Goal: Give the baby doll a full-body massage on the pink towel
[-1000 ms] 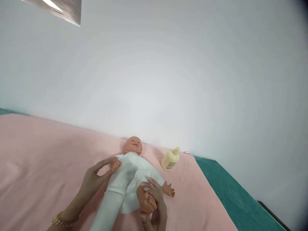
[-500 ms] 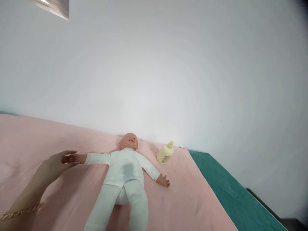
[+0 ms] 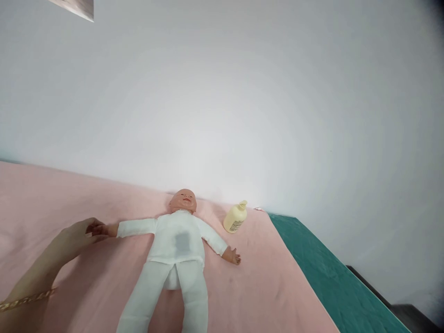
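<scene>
A baby doll with a white cloth body lies on its back on a pink sheet. Its arms are stretched out to both sides, and a grey patch shows on its chest. My left hand, with a gold chain bracelet at the wrist, is closed round the doll's hand at the left of the view. The fingers partly hide that small hand. The doll's other hand lies on the sheet at the right. My right hand is out of view.
A pale yellow pump bottle stands on the sheet, right of the doll's head. The sheet ends at a green surface on the right. Behind rises a white wall. A dark edge runs beyond the green surface.
The whole view has shifted slightly, so things sit a little further left and higher. My left hand keeps its hold on the doll's hand, its fingers drawn closer round it.
</scene>
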Motion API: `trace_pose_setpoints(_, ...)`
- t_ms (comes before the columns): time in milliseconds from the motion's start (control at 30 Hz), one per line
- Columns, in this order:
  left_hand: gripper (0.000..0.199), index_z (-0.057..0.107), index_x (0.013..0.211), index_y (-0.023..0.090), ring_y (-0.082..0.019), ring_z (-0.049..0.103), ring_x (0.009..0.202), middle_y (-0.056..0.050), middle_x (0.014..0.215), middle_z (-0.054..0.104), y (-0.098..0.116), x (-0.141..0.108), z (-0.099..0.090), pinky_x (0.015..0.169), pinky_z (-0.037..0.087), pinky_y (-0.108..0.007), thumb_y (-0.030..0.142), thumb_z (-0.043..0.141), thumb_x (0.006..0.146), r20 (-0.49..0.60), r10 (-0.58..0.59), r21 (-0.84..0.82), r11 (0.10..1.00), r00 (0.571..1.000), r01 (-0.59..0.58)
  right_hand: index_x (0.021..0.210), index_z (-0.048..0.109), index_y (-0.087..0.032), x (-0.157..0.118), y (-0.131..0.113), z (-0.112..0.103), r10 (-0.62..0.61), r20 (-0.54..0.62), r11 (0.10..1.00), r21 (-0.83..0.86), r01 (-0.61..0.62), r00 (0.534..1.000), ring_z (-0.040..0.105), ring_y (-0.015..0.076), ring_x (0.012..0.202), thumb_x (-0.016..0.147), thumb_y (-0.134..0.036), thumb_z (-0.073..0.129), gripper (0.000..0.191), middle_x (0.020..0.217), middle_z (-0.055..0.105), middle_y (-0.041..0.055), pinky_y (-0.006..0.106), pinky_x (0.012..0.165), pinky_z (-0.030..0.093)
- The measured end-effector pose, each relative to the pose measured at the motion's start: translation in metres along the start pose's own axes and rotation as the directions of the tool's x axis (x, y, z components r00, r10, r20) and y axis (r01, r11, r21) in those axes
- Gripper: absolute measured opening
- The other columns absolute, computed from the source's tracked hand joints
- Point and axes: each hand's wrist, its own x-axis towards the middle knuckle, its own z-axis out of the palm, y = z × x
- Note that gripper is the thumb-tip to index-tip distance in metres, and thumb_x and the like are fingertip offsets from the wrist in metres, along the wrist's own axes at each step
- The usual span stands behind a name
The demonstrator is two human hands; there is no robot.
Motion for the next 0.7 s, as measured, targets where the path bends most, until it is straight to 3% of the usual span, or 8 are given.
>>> trace_pose_setpoints(133,0.034,0.064,0.105,0.018,-0.029,0.073,0.085,-0.006,0.089,0.077,0.007,0.006,-0.006,0.073,0.051,-0.034,0.041,0.057,0.081,0.103,-0.110,-0.050,0.992,0.989,0.116,0.098,0.075,-0.036,-0.004,-0.003,-0.003,0.005,-0.008,0.999,-0.032,-0.005,1.000,0.068,0.0195,0.116,0.086,-0.054,0.064,0.025,0.099,0.078,0.0024,0.038,0.088,0.058)
trace_pose_setpoints(233,0.052,0.058,0.125,0.021,-0.028,0.074,0.097,-0.005,0.100,0.079,0.032,0.009,-0.011,0.081,0.053,-0.034,0.048,0.060,0.081,0.220,-0.188,-0.120,0.969,0.957,0.218,0.099,0.075,-0.038,-0.015,-0.015,-0.013,0.000,-0.030,0.998,-0.056,-0.001,1.000,0.071,0.0243,0.112,0.092,-0.051,0.060,0.021,0.095,0.078,0.0010,0.041,0.083,0.061)
trace_pose_setpoints(300,0.057,0.056,0.130,0.027,-0.028,0.072,0.102,-0.002,0.104,0.079,0.055,0.005,-0.010,0.079,0.054,-0.034,0.053,0.063,0.080,0.186,-0.208,-0.100,0.968,0.960,0.229,0.108,0.074,-0.037,-0.034,-0.026,-0.028,-0.013,-0.047,0.998,-0.067,0.010,0.999,0.070,0.0250,0.114,0.094,-0.049,0.060,0.023,0.105,0.077,0.0023,0.044,0.087,0.061)
trace_pose_setpoints(367,0.060,0.054,0.133,0.030,-0.027,0.072,0.103,-0.001,0.112,0.077,0.075,-0.002,-0.004,0.081,0.056,-0.035,0.055,0.062,0.080,0.093,-0.205,-0.095,0.972,0.974,0.214,0.124,0.068,-0.027,-0.065,-0.039,-0.050,-0.030,-0.064,0.997,-0.075,0.025,0.997,0.068,0.0250,0.115,0.096,-0.051,0.060,0.038,0.124,0.072,0.0083,0.047,0.093,0.059)
trace_pose_setpoints(433,0.057,0.055,0.133,0.029,-0.026,0.073,0.102,-0.003,0.121,0.074,0.090,-0.012,0.009,0.085,0.057,-0.037,0.052,0.059,0.081,0.003,-0.142,-0.109,0.984,0.990,0.141,0.130,0.064,-0.034,-0.105,-0.051,-0.076,-0.038,-0.085,0.996,-0.082,0.031,0.996,0.065,0.0246,0.120,0.094,-0.055,0.062,0.041,0.133,0.066,0.0082,0.040,0.092,0.061)
trace_pose_setpoints(467,0.055,0.057,0.132,0.027,-0.026,0.073,0.100,-0.005,0.121,0.073,0.096,-0.018,0.017,0.085,0.057,-0.038,0.050,0.058,0.082,-0.029,-0.111,-0.108,0.988,0.993,0.107,0.132,0.063,-0.031,-0.126,-0.057,-0.090,-0.046,-0.095,0.996,-0.084,0.039,0.994,0.066,0.0257,0.120,0.096,-0.053,0.059,0.043,0.135,0.066,0.0083,0.041,0.091,0.061)
trace_pose_setpoints(567,0.046,0.064,0.122,0.023,-0.027,0.074,0.093,-0.007,0.112,0.075,0.106,-0.036,0.044,0.081,0.059,-0.039,0.048,0.055,0.084,-0.086,0.020,-0.114,0.993,0.996,-0.030,0.139,0.059,-0.036,-0.176,-0.071,-0.123,-0.062,-0.135,0.995,-0.084,0.050,0.989,0.066,0.0277,0.123,0.098,-0.051,0.053,0.044,0.132,0.069,0.0039,0.037,0.087,0.065)
trace_pose_setpoints(700,0.029,0.071,0.106,0.024,-0.020,0.075,0.092,-0.003,0.111,0.077,0.112,-0.055,0.070,0.080,0.062,-0.028,0.040,0.052,0.092,-0.057,0.334,-0.242,0.910,0.941,-0.337,0.145,0.053,-0.029,-0.194,-0.076,-0.140,-0.009,-0.176,1.000,0.003,0.010,0.984,0.060,0.0274,0.131,0.100,-0.039,0.052,0.046,0.141,0.063,0.0060,0.039,0.101,0.058)
